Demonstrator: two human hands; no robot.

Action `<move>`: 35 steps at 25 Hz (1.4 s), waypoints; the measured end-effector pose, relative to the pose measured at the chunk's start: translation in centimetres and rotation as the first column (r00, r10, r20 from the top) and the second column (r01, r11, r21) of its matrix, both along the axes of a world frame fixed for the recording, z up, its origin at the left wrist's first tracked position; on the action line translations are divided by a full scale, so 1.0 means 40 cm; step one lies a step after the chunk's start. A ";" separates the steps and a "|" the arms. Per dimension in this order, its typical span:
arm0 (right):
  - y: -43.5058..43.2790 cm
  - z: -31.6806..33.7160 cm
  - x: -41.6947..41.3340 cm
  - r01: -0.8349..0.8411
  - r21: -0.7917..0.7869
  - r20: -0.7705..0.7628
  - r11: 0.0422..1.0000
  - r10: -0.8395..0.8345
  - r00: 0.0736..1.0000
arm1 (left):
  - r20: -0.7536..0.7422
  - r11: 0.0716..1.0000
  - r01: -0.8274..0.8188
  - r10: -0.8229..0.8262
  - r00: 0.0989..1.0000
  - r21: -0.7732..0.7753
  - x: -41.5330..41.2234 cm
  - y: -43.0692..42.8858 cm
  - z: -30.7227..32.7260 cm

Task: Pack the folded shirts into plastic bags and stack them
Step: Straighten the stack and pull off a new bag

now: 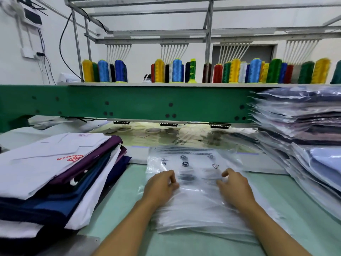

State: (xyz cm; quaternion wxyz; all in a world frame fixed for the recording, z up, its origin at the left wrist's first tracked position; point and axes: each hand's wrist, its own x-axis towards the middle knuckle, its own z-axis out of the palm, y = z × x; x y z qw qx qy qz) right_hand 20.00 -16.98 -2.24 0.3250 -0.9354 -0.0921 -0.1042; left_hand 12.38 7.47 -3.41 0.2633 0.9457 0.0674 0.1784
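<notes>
A pile of clear plastic bags [195,163] with black printed symbols lies in the middle of the pale green table. My left hand [162,185] pinches the top bag at its left side, fingers curled. On the bag's right side, my right hand [234,187] has its curled fingers on the plastic, which is blurred there. A stack of folded shirts [55,174], white on top with red embroidery and purple, navy and white below, sits at the left. Bagged shirts [302,130] are piled high at the right.
A green embroidery machine beam [129,104] runs across behind the work area, with a shelf of coloured thread cones [177,71] above it. The pale green table [125,196] shows between the shirt stack and the bags.
</notes>
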 end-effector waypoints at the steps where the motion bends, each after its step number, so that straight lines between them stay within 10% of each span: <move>1: -0.007 0.004 0.000 0.004 0.067 -0.014 0.998 -0.004 1.000 | 0.049 1.000 -0.015 0.014 0.999 0.019 -0.001 0.005 -0.004; 14: 0.012 0.058 -0.046 -0.116 0.583 -0.220 0.804 0.294 0.930 | 0.395 0.956 -0.288 0.287 0.873 -0.059 -0.042 0.051 0.026; 22: 0.022 0.043 -0.042 0.085 0.733 -0.269 0.675 0.173 0.948 | 0.012 0.936 0.350 -0.351 0.936 0.017 -0.028 -0.103 0.026; 32: 0.007 0.045 -0.019 0.118 0.716 -0.283 0.688 0.132 0.950 | -0.438 0.923 0.208 -0.048 0.898 0.325 -0.028 -0.088 0.031; 35: 0.011 0.053 -0.027 0.051 0.744 -0.283 0.667 0.244 0.928 | -0.351 0.910 0.094 0.060 0.934 0.405 -0.025 -0.078 0.043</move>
